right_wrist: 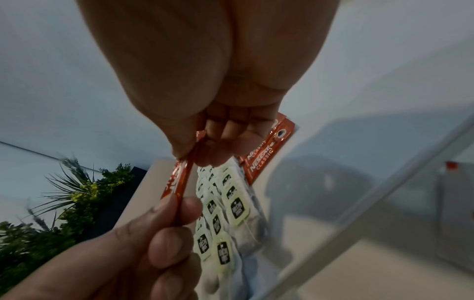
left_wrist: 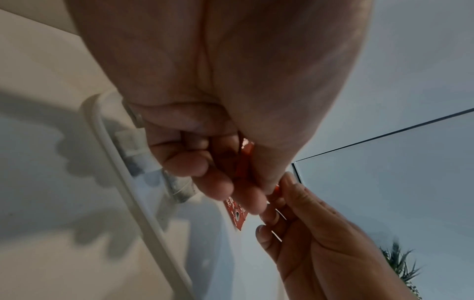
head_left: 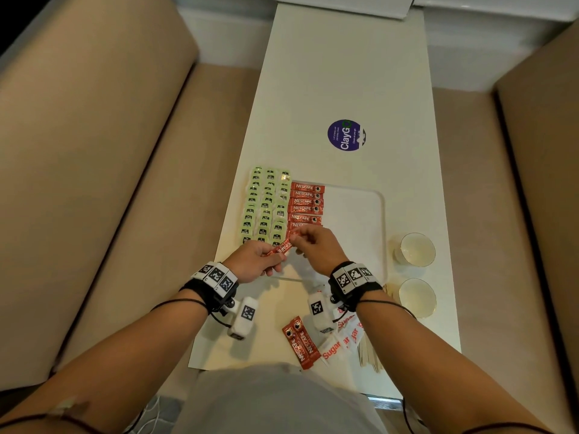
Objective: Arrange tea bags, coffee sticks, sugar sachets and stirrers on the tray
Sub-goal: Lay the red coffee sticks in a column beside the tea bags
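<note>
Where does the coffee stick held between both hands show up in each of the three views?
Head: coffee stick at centre, between the hands, at the tray's near left corner.
Left wrist: stick pokes out below the fingers, lower centre.
Right wrist: stick left of centre, edge-on.
Shared landmark: green tea bags; in the left wrist view unclear.

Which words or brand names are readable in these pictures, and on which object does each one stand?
"NESCAFE CLASSIC": coffee sticks on the tray, also the loose coffee sticks.
"Sugar": sugar sachets.
"ClayG": round purple sticker; its small print is unreadable.
Tea bag tags: too small to read.
</note>
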The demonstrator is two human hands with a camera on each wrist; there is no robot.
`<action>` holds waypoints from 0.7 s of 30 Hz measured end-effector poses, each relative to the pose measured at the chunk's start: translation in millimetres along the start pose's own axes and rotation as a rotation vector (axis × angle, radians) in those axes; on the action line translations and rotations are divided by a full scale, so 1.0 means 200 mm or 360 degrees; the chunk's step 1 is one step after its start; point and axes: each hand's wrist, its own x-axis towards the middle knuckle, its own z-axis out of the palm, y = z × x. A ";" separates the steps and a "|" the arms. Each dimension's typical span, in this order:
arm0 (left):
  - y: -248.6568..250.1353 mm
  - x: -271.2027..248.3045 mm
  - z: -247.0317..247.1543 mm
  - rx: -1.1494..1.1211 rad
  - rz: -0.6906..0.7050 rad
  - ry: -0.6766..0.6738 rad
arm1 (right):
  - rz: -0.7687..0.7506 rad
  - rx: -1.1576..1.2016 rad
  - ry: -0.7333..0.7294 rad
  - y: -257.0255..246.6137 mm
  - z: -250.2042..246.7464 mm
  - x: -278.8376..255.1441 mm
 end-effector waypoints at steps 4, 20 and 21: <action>0.00 0.00 -0.02 0.0062 0.0034 0.0005 | -0.0018 -0.0028 -0.0062 -0.02 -0.01 -0.01; 0.03 0.00 -0.03 -0.0115 0.0019 0.0149 | 0.0057 -0.0292 -0.0377 0.04 0.02 -0.13; 0.04 0.00 -0.03 -0.0131 0.0007 0.0150 | 0.0087 -0.0285 -0.0359 0.04 0.02 -0.13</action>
